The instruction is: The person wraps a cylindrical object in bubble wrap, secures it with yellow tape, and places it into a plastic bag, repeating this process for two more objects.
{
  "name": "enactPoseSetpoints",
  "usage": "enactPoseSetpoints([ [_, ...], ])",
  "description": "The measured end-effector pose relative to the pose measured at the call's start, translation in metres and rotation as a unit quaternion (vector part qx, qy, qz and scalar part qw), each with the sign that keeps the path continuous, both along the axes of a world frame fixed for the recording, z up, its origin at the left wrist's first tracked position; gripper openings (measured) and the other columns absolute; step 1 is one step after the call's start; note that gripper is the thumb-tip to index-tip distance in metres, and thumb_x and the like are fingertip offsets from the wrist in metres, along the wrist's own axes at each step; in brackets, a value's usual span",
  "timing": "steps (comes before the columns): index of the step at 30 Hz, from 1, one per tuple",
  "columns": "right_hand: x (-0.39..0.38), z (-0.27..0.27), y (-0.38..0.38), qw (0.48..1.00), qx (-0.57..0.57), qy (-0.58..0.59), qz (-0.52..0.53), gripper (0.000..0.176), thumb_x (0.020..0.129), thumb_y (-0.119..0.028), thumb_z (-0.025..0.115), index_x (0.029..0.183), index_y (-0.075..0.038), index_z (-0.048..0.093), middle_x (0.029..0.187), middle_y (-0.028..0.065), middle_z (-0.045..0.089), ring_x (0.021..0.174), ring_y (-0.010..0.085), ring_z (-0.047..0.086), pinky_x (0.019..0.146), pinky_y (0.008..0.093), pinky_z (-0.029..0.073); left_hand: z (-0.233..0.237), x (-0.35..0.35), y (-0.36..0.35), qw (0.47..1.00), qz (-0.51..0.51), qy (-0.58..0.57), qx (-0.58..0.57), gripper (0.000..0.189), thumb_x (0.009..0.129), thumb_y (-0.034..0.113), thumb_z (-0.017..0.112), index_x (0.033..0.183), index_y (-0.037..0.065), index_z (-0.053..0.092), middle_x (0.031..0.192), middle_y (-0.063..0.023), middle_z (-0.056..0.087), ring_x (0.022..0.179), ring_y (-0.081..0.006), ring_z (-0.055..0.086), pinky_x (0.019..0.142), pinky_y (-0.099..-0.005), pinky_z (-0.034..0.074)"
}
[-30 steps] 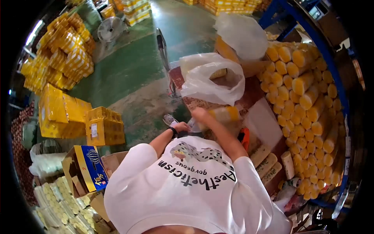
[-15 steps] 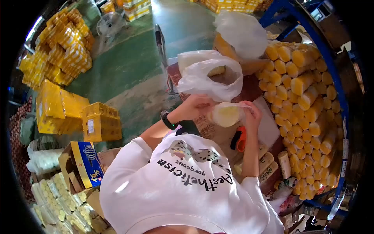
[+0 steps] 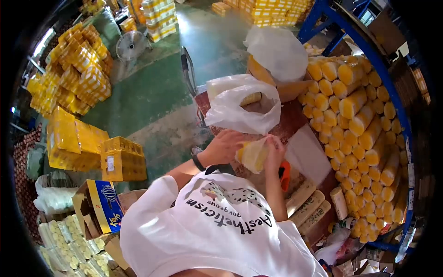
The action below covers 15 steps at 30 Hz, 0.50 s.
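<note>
Between my hands is a clear-wrapped pale yellow roll [image 3: 254, 156]. My left hand [image 3: 224, 147], with a dark band on its wrist, lies against the roll's left side; how its fingers close is hard to make out. My right hand [image 3: 275, 151] pinches the wrapping at the roll's upper right. An orange-handled tool [image 3: 285, 175] lies beside my right wrist. Just beyond my hands is an open white plastic bag [image 3: 221, 108] with a roll partly visible in its opening. Several wrapped rolls with printing [image 3: 312, 207] lie right of my right forearm.
A tall stack of yellow-ended rolls [image 3: 360, 138] stands on the right by a blue rack [image 3: 400, 111]. Behind the bag is a cardboard box [image 3: 288, 90] with a white bag [image 3: 277, 53]. Taped yellow cartons [image 3: 74, 143], a blue-yellow box [image 3: 107, 203] and a fan [image 3: 131, 45] are on the left.
Both hands and the wrapped roll have moved left and lower in the view. The roll is now tilted, and my right hand is nearer my left. The camera view has shifted slightly.
</note>
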State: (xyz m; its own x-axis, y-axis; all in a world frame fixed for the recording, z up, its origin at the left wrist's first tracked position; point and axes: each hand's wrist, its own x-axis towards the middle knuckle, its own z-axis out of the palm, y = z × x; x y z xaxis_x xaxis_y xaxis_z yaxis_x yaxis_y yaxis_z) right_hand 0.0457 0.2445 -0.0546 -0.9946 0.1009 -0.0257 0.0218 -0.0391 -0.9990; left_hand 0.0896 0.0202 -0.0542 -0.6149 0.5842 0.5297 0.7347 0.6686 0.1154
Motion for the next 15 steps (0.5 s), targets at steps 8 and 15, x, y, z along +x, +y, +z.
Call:
enactPoseSetpoints([
  [8, 0.006, 0.048, -0.026, 0.997, 0.011, -0.07, -0.005, 0.016, 0.089, -0.015, 0.059, 0.093, -0.001, 0.066, 0.084, 0.0005, 0.062, 0.078, 0.0111, 0.055, 0.074, 0.0248, 0.044, -0.042, -0.153, -0.032, 0.935, 0.086, 0.103, -0.329, 0.061, 0.081, 0.054, 0.051, 0.138, 0.037, 0.039, 0.146, 0.0083, 0.035, 0.141, -0.0259, 0.018, 0.099, -0.0773, 0.013],
  [15, -0.016, 0.03, -0.03, 0.982, -0.135, -0.131, -0.008, 0.011, 0.089, -0.009, 0.058, 0.095, -0.001, 0.064, 0.089, 0.0065, 0.064, 0.084, 0.018, 0.061, 0.079, 0.0285, 0.047, -0.059, -0.247, -0.069, 0.891, 0.349, -0.255, -0.139, 0.069, 0.082, 0.073, 0.038, 0.143, 0.04, 0.029, 0.148, 0.0043, 0.031, 0.135, -0.0346, 0.029, 0.094, -0.0817, 0.013],
])
